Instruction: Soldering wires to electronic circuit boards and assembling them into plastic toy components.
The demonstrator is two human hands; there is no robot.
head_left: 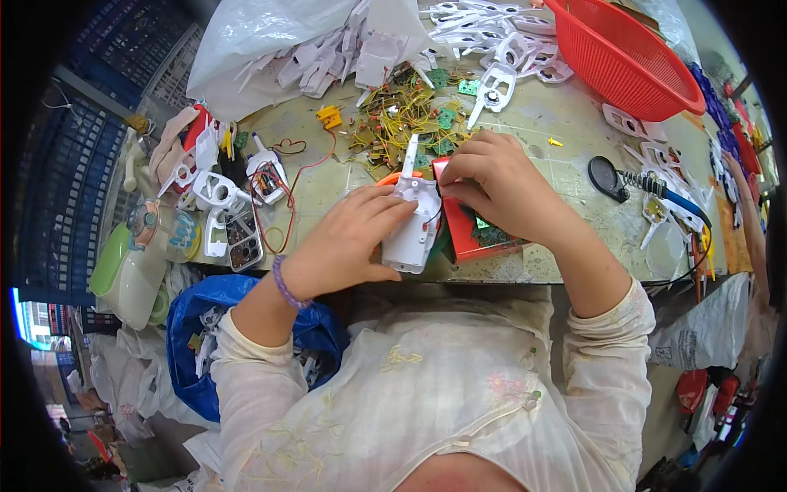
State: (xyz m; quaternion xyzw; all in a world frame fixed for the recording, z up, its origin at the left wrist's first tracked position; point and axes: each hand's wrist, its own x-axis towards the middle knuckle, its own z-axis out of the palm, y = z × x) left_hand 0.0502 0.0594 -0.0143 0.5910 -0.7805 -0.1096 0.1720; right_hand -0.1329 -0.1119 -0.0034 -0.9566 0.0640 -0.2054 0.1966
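Note:
A white plastic housing half (pixel 412 230) with a long narrow tip lies open side up at the table's front edge. My left hand (pixel 348 234) grips it from the left, fingers over its upper part and thumb low along its side. A small dark wire shows inside its right edge. Just to the right, my right hand (pixel 504 180) hovers over a red box (pixel 469 238), thumb and fingertips drawn together near the housing; whatever they pinch is hidden. Green circuit boards (pixel 490 233) show in the box. Behind is a heap of small boards with yellow wires (pixel 402 115).
White housing parts (pixel 492 41) pile up at the back beside a red basket (pixel 627 57). A soldering iron (pixel 680 201) rests in its coiled stand at right. At left lie a multimeter (pixel 244 242) and red test leads (pixel 293 197). A blue bag (pixel 193 328) hangs below the edge.

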